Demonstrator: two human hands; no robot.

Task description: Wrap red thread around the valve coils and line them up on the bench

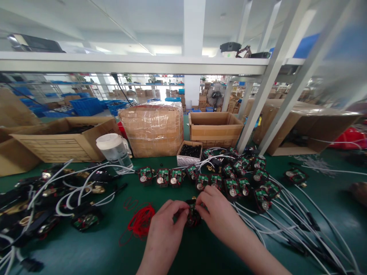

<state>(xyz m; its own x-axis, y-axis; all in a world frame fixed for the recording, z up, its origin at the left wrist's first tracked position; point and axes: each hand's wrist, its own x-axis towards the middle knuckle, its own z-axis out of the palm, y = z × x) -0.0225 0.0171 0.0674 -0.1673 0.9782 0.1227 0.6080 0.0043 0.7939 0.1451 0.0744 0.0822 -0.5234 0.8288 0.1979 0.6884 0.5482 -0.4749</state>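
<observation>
Both my hands meet over a small black module (192,215) with a green circuit board, held just above the green table (86,252). My left hand (164,225) pinches its left side with the fingers curled round it. My right hand (219,212) grips its right and top edge, fingers closed. A tangle of thin red wire (140,223) lies just left of my left hand. A row of like modules (172,176) with green boards and white cables runs across the table beyond my hands.
A pile of modules with white cables (51,198) fills the left. White cables (286,217) fan out to the right. A clear plastic jug (114,152), a small box of black parts (189,152), several cardboard boxes (155,130) and slanted shelf posts (266,95) stand behind.
</observation>
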